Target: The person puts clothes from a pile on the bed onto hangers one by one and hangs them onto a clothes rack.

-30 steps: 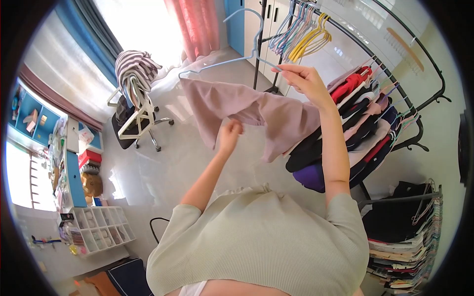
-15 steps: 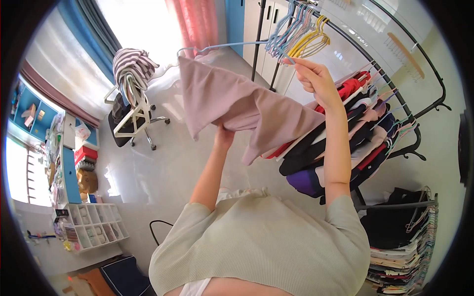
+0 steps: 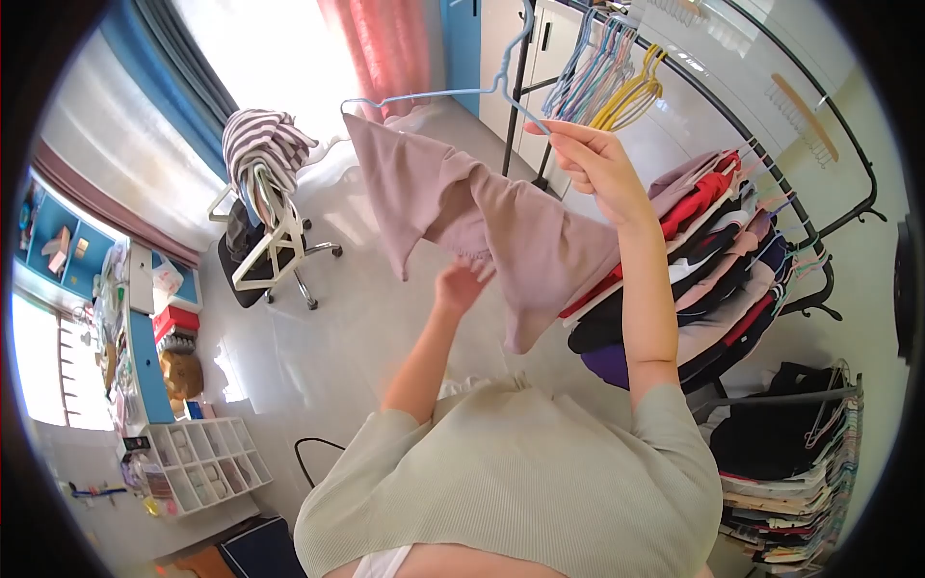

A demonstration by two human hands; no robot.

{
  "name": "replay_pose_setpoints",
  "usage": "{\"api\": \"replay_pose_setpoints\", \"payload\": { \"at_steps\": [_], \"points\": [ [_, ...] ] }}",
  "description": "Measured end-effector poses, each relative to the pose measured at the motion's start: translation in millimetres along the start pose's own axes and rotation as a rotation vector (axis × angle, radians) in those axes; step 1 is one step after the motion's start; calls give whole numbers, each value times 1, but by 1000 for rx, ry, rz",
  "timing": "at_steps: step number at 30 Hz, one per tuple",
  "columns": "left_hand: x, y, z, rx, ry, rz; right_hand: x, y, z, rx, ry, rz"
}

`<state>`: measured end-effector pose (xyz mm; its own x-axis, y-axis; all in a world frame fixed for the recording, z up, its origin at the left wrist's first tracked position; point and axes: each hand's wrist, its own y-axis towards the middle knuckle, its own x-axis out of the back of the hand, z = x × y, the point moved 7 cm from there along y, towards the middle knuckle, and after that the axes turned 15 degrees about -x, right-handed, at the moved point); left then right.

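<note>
A light blue clothes hanger [image 3: 434, 94] is held up in front of me, its hook pointing upward. My right hand [image 3: 599, 166] pinches the hanger's right end between thumb and fingers. From the hanger's left tip droops a mauve garment [image 3: 448, 193], its folds slanting down to the right toward my right forearm. Below the garment's middle, my left hand [image 3: 464, 285] is raised with its fingers apart, fingertips right at the cloth's lower edge.
A black clothes rack [image 3: 708, 96] on the right carries blue, pink and yellow hangers [image 3: 631, 96] and a row of hanging clothes [image 3: 713, 250]. Another packed rail of clothes [image 3: 780, 462] stands lower right. A chair [image 3: 275, 241] piled with clothes and a white compartment shelf [image 3: 207, 462] are left.
My left hand has come out from under the garment, moving slightly right and down, its fingers now spread. The hanger's hook has swung clear of the hangers on the rack.
</note>
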<state>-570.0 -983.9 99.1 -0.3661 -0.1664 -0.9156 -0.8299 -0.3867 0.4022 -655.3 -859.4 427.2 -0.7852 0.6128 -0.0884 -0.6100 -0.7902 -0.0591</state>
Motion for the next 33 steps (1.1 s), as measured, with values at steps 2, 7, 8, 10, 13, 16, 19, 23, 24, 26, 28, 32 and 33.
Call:
{"api": "replay_pose_setpoints", "payload": {
  "at_steps": [2,7,8,10,13,16,19,23,24,26,28,32,33],
  "points": [
    [15,-5,20,226,361,-366,-15,9,0,-33,33,58],
    [44,2,22,373,698,-456,-29,26,-3,-43,22,4],
    [54,-2,15,365,759,-499,-30,28,-4,-40,29,-5],
    [112,-19,7,408,625,-571,-29,33,-6,-46,53,-38],
    [115,-25,-8,434,682,-643,-25,42,-16,-60,104,-100],
    [94,-18,-42,540,1054,-666,-29,50,-32,-99,152,-159],
    [92,-5,-70,530,1183,-741,-26,52,-39,-104,133,-195],
    [20,57,-100,-27,1535,-374,-31,62,-63,-150,196,-178],
    [-30,74,-96,-214,1591,-144,-33,67,-73,-164,248,-181],
    [-114,88,-59,-212,1667,321,-35,76,-97,-169,379,-211],
    [-168,79,-26,-190,1684,664,-42,81,-108,-183,557,-284],
    [-188,61,-20,-108,1747,742,-42,77,-120,-162,624,-396],
    [-188,56,-20,-47,1702,846,-40,75,-121,-159,620,-405]
  ]
}}
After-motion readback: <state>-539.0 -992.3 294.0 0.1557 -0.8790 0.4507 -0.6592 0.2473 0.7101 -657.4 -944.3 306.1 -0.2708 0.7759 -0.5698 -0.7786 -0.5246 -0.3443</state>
